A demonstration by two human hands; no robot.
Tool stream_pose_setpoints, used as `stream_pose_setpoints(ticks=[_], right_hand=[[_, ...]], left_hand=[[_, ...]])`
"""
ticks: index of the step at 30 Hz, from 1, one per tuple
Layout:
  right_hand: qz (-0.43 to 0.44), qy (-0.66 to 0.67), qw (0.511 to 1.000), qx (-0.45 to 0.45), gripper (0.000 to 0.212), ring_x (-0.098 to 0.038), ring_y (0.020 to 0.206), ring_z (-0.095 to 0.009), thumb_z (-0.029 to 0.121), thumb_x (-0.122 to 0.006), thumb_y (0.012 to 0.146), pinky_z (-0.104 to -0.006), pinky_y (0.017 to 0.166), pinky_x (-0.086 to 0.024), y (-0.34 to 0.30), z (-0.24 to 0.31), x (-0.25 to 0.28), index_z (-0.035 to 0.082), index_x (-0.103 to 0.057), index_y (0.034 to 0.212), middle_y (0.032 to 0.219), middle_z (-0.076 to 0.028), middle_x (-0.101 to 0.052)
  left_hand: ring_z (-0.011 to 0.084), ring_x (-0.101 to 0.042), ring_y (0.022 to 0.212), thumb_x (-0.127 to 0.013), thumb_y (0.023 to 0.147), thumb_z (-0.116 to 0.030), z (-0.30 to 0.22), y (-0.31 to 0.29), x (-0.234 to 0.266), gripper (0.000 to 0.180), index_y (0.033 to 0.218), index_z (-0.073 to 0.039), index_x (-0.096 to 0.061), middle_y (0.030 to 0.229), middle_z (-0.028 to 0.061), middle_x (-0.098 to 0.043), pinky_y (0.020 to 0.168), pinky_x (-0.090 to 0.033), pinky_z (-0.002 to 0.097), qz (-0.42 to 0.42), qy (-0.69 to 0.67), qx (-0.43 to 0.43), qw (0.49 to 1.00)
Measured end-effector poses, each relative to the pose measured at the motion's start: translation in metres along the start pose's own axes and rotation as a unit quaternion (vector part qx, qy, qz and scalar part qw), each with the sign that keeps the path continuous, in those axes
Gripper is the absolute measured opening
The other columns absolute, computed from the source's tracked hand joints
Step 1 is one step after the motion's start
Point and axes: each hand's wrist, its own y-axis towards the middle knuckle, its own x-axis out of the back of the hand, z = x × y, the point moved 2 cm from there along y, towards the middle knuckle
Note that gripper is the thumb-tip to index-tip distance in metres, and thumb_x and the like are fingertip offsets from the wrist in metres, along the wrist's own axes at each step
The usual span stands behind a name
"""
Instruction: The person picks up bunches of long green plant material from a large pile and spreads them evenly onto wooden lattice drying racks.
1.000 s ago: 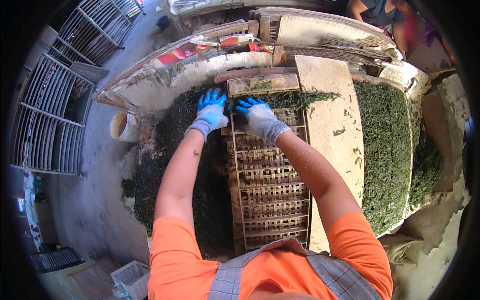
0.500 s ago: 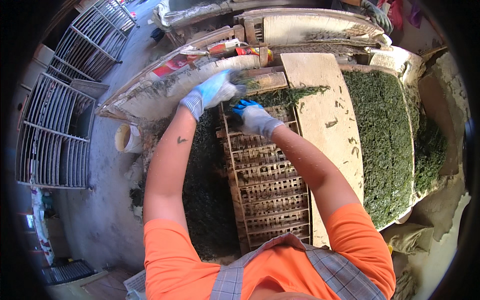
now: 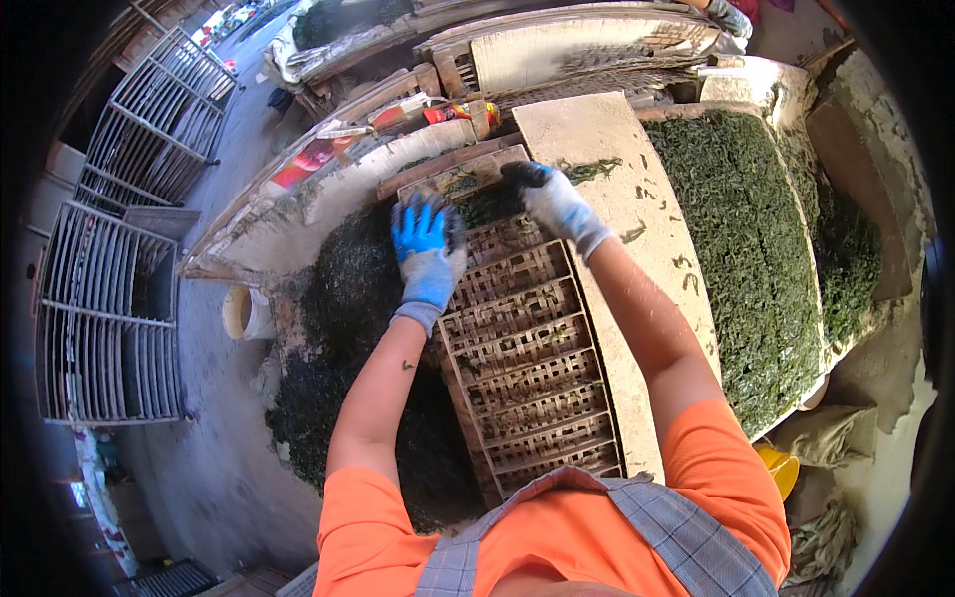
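My left hand (image 3: 426, 251), in a grey and blue work glove, has its fingers spread at the upper left corner of a slatted wooden lattice frame (image 3: 527, 363). A dark blurred patch shows beside its fingers. My right hand (image 3: 562, 204), gloved too, reaches over the frame's far end, close to a strip of dark green shredded leaf (image 3: 487, 206) resembling seaweed. Its dark fingertips are blurred, so their grip is unclear. Left of the frame lies a dark heap of the same leaf (image 3: 333, 398). A pale board (image 3: 637, 269) with scattered scraps lies along the frame's right side.
A thick green layer of leaf (image 3: 736, 259) covers the surface right of the board. Metal racks (image 3: 109, 308) and a pale bucket (image 3: 247, 312) stand on the left. Boards (image 3: 597, 50) are stacked beyond. Another person's gloved hand (image 3: 729, 17) shows at the far right.
My left hand has come nearer and its fingers now show spread. My right hand has moved farther out and to the right. The view has shifted slightly.
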Motion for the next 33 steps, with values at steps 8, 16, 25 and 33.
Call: stream_pose_setpoints(ticks=[8, 16, 25, 33], right_hand=[[0.11, -0.62, 0.773, -0.076, 0.044, -0.055, 0.118, -0.027, 0.042, -0.051, 0.093, -0.0347, 0.098, -0.043, -0.028, 0.003, -0.071, 0.013, -0.057, 0.126, 0.127, -0.011, -0.059], [0.007, -0.434, 0.886, -0.161, 0.069, -0.036, 0.137, -0.028, 0.058, -0.041, 0.091, -0.043, 0.113, -0.026, -0.055, -0.028, -0.071, 0.016, -0.035, 0.145, 0.148, -0.012, -0.039], [0.008, -0.565, 0.824, -0.05, 0.063, -0.037, 0.137, -0.031, 0.046, -0.055, 0.082, -0.0478, 0.115, -0.018, -0.046, -0.007, -0.061, 0.012, -0.05, 0.135, 0.143, -0.014, -0.046], [0.029, -0.064, 0.997, -0.015, 0.026, -0.067, 0.084, -0.019, 0.012, -0.064, 0.087, -0.0313, 0.08, -0.053, 0.004, -0.018, -0.005, 0.004, -0.067, 0.111, 0.099, -0.01, -0.072]], left_hand=[[0.0333, -0.034, 0.138, -0.068, 0.082, -0.044, -0.071, 0.08, -0.069, 0.07, 0.141, -0.013, -0.046, 0.147, 0.0207, -0.039, 0.115, -0.028, 0.0435, 0.246, -0.291, 0.021, 0.924], [0.0301, -0.044, 0.129, -0.062, 0.083, -0.048, -0.062, 0.052, -0.134, 0.063, 0.137, -0.017, -0.049, 0.132, 0.0221, -0.051, 0.113, -0.027, 0.0384, 0.301, -0.159, -0.062, 0.938], [0.0388, -0.061, 0.105, -0.06, 0.083, -0.013, -0.031, 0.018, -0.034, 0.055, 0.136, -0.017, -0.05, 0.134, 0.0181, -0.051, 0.091, -0.049, 0.0438, 0.119, 0.094, -0.022, 0.988], [0.0301, -0.055, 0.115, -0.058, 0.086, -0.002, 0.005, -0.019, -0.019, 0.039, 0.125, -0.007, -0.058, 0.123, 0.0145, -0.06, 0.101, -0.042, 0.0391, -0.027, -0.176, 0.216, 0.96]])
